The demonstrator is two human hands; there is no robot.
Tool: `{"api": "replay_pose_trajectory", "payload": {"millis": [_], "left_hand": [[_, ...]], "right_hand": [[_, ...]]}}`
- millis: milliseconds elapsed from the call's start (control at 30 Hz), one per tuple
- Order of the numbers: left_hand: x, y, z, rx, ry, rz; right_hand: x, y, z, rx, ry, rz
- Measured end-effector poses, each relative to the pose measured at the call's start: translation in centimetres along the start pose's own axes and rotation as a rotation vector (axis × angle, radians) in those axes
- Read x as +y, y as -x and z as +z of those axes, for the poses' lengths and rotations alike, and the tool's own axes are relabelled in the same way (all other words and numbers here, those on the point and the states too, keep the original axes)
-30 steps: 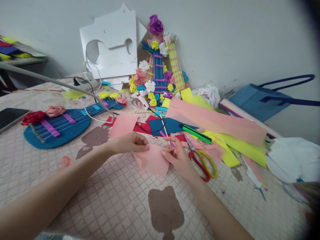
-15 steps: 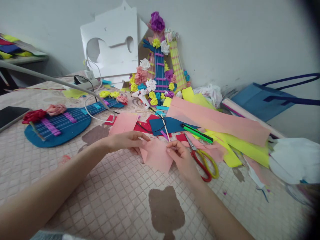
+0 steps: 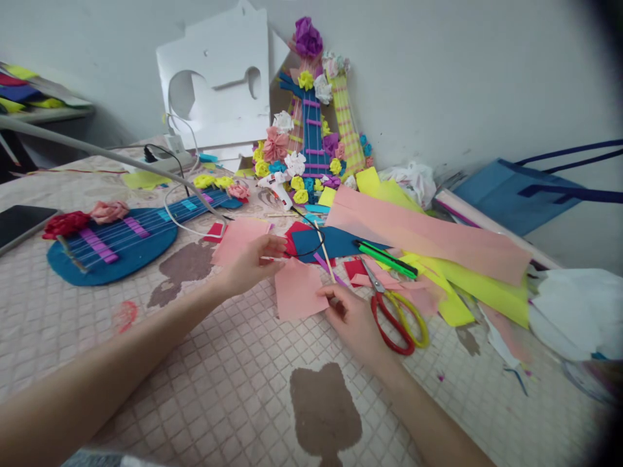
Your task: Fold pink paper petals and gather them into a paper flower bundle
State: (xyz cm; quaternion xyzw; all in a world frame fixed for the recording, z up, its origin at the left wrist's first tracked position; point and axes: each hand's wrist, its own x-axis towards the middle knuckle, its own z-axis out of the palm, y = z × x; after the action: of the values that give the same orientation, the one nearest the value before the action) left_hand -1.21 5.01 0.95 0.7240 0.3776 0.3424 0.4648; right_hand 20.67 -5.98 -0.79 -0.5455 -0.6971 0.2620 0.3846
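Note:
A square of pink crepe paper (image 3: 299, 290) lies flattened low over the table in front of me. My right hand (image 3: 351, 318) pinches its right edge between thumb and fingers. Just left of the square is my left hand (image 3: 256, 264), with fingers apart and nothing in them. Behind that hand rests a stack of pink paper pieces (image 3: 238, 237), partly covered by it. A thin wooden stick (image 3: 325, 250) points down toward my right fingertips; whether they touch it I cannot tell. Scissors (image 3: 394, 318) with red and yellow handles lie right of my right hand.
A green utility knife (image 3: 387, 259) lies on blue paper. Pink and yellow paper strips (image 3: 428, 233) spread to the right. A white glue gun (image 3: 276, 189) stands behind. At left are a blue paper guitar (image 3: 136, 243) and a phone (image 3: 22, 227). Decorated guitars (image 3: 314, 136) lean against the wall.
My left hand has let go of the pink square and moved slightly up and left, its fingers opening. The square, folded at its left side before, now lies flatter.

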Motion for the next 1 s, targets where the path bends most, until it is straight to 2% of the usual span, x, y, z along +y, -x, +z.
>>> {"api": "replay_pose_trajectory", "payload": {"millis": [67, 100, 167, 267, 333, 433, 567, 733, 867, 1000], "left_hand": [[0.7, 0.7, 0.0, 0.005, -0.185, 0.089], [1.1, 1.1, 0.1, -0.038, -0.264, 0.140], [2.1, 2.0, 0.4, -0.209, -0.362, 0.228], [3.1, 3.2, 1.5, -0.352, -0.472, 0.287], [3.3, 3.7, 2.2, -0.383, -0.539, 0.292], [2.9, 3.9, 2.4, -0.412, -0.608, 0.280], [2.1, 3.3, 1.7, -0.443, -0.595, 0.288], [1.3, 2.6, 0.7, -0.537, -0.441, 0.312], [1.2, 2.2, 0.4, -0.571, -0.355, 0.241], [0.9, 2.3, 1.2, -0.481, -0.347, 0.204]], "right_hand": [[-0.2, 0.0, 0.3, 0.024, 0.038, -0.019], [-0.3, 0.0, 0.4, 0.040, 0.049, -0.020], [-0.5, -0.1, 0.4, 0.068, 0.057, -0.021], [-0.5, -0.2, 0.3, 0.085, 0.047, -0.022], [-0.4, -0.2, 0.0, 0.051, 0.035, -0.032], [-0.1, -0.2, -0.6, -0.077, 0.030, -0.057], [0.0, -0.2, -1.5, -0.250, 0.004, -0.083], [-0.4, -0.4, -2.3, -0.336, -0.006, -0.097], [-0.4, -0.5, -2.0, -0.309, -0.003, -0.079], [-0.1, -0.6, -1.1, -0.214, 0.043, -0.065]]}}
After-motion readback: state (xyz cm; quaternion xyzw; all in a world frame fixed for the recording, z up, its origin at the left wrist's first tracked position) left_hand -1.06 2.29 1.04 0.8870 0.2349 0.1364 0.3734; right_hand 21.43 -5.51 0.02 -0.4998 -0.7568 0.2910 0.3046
